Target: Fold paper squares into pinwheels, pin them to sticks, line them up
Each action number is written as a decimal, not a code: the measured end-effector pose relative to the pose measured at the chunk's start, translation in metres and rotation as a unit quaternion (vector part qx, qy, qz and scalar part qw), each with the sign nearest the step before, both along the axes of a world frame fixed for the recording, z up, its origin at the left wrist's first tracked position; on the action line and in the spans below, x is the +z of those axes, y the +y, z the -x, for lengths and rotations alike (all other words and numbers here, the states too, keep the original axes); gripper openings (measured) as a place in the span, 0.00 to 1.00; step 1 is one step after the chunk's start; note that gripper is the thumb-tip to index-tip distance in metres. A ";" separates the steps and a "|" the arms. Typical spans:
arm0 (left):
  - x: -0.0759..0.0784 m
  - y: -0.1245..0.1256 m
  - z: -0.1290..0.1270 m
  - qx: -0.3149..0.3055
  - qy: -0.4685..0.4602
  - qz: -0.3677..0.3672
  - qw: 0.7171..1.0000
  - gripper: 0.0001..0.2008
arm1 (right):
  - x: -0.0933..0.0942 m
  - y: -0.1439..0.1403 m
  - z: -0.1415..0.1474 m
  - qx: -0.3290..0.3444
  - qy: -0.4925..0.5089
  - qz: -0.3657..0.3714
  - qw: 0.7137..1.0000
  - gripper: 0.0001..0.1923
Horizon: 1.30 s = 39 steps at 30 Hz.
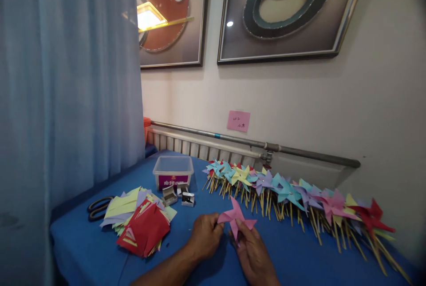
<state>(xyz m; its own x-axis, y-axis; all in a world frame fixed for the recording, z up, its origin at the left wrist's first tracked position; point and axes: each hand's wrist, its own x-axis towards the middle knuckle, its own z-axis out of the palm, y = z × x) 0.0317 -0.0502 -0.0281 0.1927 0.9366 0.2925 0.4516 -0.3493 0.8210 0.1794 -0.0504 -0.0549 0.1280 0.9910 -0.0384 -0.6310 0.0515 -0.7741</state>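
1. Two bare hands work over a blue tablecloth (93, 250).
2. The right hand (255, 252) pinches a pink paper pinwheel (237, 216), its thumb pressed on near the middle.
3. The left hand (203, 237) has its fingers curled together, right by the pinwheel's left tip. I can't tell if it grips anything.
4. The pink pinwheel is up in front of the person, between a pile of colored paper (144, 228) on the left and a long row of pinwheels on sticks (289, 191) on the right.
5. Black scissor handles (97, 209) poke out beside the paper.
6. Three little boxes (169, 196) sit near a clear plastic tub (173, 170).
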 end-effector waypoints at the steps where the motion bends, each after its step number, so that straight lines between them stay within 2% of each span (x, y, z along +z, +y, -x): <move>1: 0.001 0.000 0.001 0.005 -0.005 0.001 1.000 0.11 | 0.002 -0.001 -0.001 0.005 0.006 0.007 1.000 0.17; 8: 0.001 -0.002 0.002 -0.054 -0.037 0.016 0.998 0.13 | 0.011 -0.005 -0.004 0.022 0.034 0.037 0.999 0.20; 19: 0.002 -0.004 0.005 -0.067 -0.022 0.020 0.997 0.16 | 0.014 -0.009 0.001 0.012 0.017 0.056 0.998 0.22; 28: 0.004 -0.006 0.003 -0.093 -0.041 0.016 0.995 0.17 | 0.017 -0.013 0.003 0.031 0.017 0.032 0.999 0.22; 31: 0.004 -0.005 0.003 -0.077 -0.030 0.013 0.997 0.16 | 0.015 -0.012 0.002 0.024 0.014 0.038 0.999 0.21; 35: 0.002 -0.001 0.003 -0.020 -0.018 0.006 1.000 0.13 | 0.011 -0.009 -0.002 0.014 0.009 0.043 0.999 0.20; 39: 0.000 0.000 0.002 -0.036 -0.026 0.027 0.999 0.11 | 0.008 -0.006 -0.005 0.013 0.015 0.048 0.999 0.19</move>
